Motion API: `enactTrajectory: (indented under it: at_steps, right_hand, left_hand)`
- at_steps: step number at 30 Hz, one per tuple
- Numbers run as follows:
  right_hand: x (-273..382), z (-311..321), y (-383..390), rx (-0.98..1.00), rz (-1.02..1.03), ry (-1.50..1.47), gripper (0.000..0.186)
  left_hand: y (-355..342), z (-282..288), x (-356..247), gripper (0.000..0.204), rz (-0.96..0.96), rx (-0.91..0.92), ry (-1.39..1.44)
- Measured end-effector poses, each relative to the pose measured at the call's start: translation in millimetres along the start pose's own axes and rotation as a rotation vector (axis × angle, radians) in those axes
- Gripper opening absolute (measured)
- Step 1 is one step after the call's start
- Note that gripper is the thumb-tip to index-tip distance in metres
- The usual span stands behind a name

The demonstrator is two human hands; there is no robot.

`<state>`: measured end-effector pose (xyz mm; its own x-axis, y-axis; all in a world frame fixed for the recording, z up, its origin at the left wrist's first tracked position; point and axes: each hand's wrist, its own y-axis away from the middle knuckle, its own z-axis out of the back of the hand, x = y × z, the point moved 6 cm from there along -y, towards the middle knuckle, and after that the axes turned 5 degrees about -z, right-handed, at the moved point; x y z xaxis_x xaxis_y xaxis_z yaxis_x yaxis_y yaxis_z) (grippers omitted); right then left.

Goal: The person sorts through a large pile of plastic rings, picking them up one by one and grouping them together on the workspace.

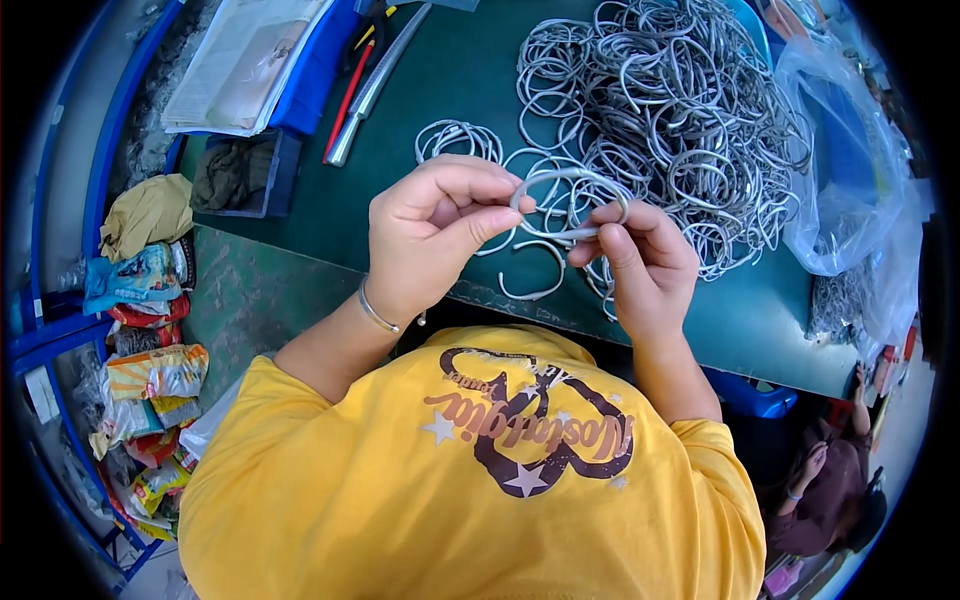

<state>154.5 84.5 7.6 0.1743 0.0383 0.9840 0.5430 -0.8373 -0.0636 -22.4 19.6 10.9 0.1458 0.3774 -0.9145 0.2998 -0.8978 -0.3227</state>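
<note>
My left hand (pixel 425 225) and my right hand (pixel 648 262) hold a silvery bangle (pixel 562 174) between them, above the table's near edge. Thumb and fingertips of the left pinch its left side, and those of the right grip its lower right side. A large tangled heap of similar grey metal bangles (pixel 680 110) lies just beyond the right hand. Behind the left fingers rests a small cluster of bangles (pixel 458 132). One bangle with a gap in its ring (pixel 555 284) lies below the held one, close to the edge. A metal cuff (pixel 374 308) circles my left wrist.
On the green table (pixel 380 205) lie a tapered metal rod (pixel 372 88) and a red stick (pixel 350 100). Papers (pixel 235 60) top a blue box, beside a bin of dark cloth (pixel 232 172). Clear plastic bags (pixel 845 170) hang right. Packets (pixel 155 370) fill the left; another person (pixel 825 490) sits lower right.
</note>
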Motion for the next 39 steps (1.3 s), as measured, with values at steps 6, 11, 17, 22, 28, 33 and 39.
enactTrajectory:
  at_steps: [6,11,17,22,28,33,39]
  right_hand:
    - [18.0,-0.4,2.4,-0.001,0.29,0.244,0.01]
    - [32.0,-4.1,7.6,0.002,0.468,0.399,0.012]
    - [35.8,-1.7,15.7,-0.07,0.607,0.47,0.018]
    - [39.4,-1.5,20.1,-0.102,0.7,0.53,0.02]
    - [36.3,-7.9,22.9,-0.049,0.803,0.573,0.016]
    - [28.7,-7.1,13.7,-0.032,0.662,0.694,0.022]
    - [31.3,-11.0,5.6,0.03,0.531,0.627,0.022]
  left_hand:
    - [1.7,-5.5,-20.9,0.025,-0.242,0.095,-0.141]
    - [6.3,-13.0,-47.9,0.015,-0.608,0.202,-0.433]
    - [14.2,-28.0,-65.8,0.011,-0.781,0.488,-0.487]
    - [12.7,-22.3,-53.7,0.02,-0.719,0.355,-0.55]
    - [14.0,-19.2,3.0,0.012,0.357,0.239,0.065]
    - [8.3,-11.7,-5.8,0.005,0.029,0.122,-0.247]
    - [6.2,-17.4,-18.0,0.006,-0.203,0.189,-0.459]
